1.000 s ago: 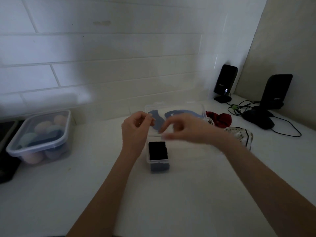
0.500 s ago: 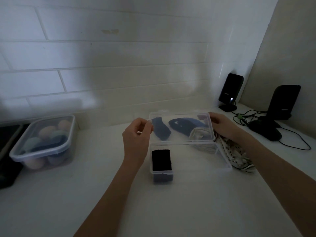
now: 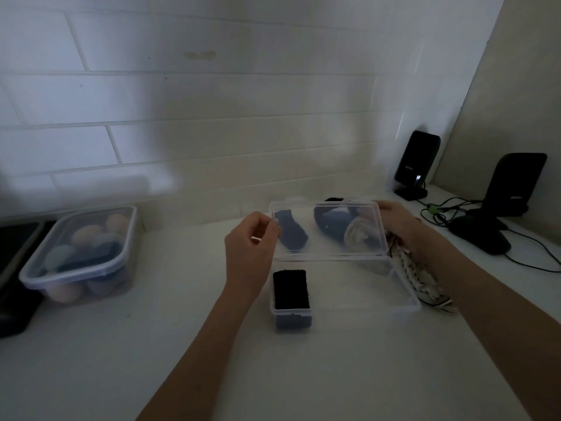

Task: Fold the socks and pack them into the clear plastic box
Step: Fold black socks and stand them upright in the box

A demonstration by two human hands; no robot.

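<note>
A clear plastic box (image 3: 408, 303) stands on the white counter with its hinged lid (image 3: 326, 253) raised upright. One folded dark sock (image 3: 291, 288) sits in the box's left end. My left hand (image 3: 250, 249) pinches the lid's left edge. My right hand (image 3: 400, 227) holds the lid's right edge. Seen through the lid, blue socks (image 3: 293, 233) and a pale sock (image 3: 359, 235) lie behind the box. A white patterned sock (image 3: 422, 279) lies to the right of the box, under my right forearm.
A lidded plastic container (image 3: 82, 253) with rounded pastel items stands at the left. Two black stands (image 3: 513, 189) and cables (image 3: 440, 209) fill the back right corner. A dark object (image 3: 15, 268) lies at the far left edge. The tiled wall runs close behind the box.
My right hand moved from the lid's middle to its right edge. The lid has swung up from tilted to upright, held at both ends.
</note>
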